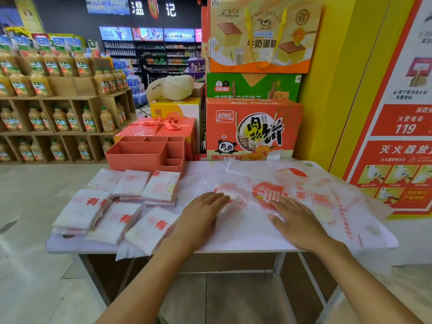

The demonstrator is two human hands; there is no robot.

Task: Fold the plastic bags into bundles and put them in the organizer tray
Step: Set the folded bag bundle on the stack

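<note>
While the half-folded plastic bag (264, 195) lies stretched over the middle of the white table (245, 232), running from the centre out toward three o'clock, we press it flat with both hands. Our left hand (203, 213) rests palm down, its straight fingers on the bag's thicker, doubled-over end at the nine o'clock side. Our right hand (297, 220) lies palm down too, fingers straight and slightly spread, on the stretch just past the red print. Neither hand grips anything.

Under and beyond this bag, more loose bags (350, 206) cover the right half of the table, and one droops over the edge at four o'clock.

At nine o'clock from our left hand sit the folded bundles (131, 183), two rows of three, the nearest one partly hidden by our left forearm. Just behind the back row, at eleven o'clock, stands the coral organizer tray (131, 157) with its several compartments.

Past the tray we see a red gift box (159, 127) tied with a ribbon. At one o'clock an orange carton (252, 129) with a panda stands against the table's far edge. Wooden shelves of juice bottles (60, 118) fill the ten o'clock side.
</note>
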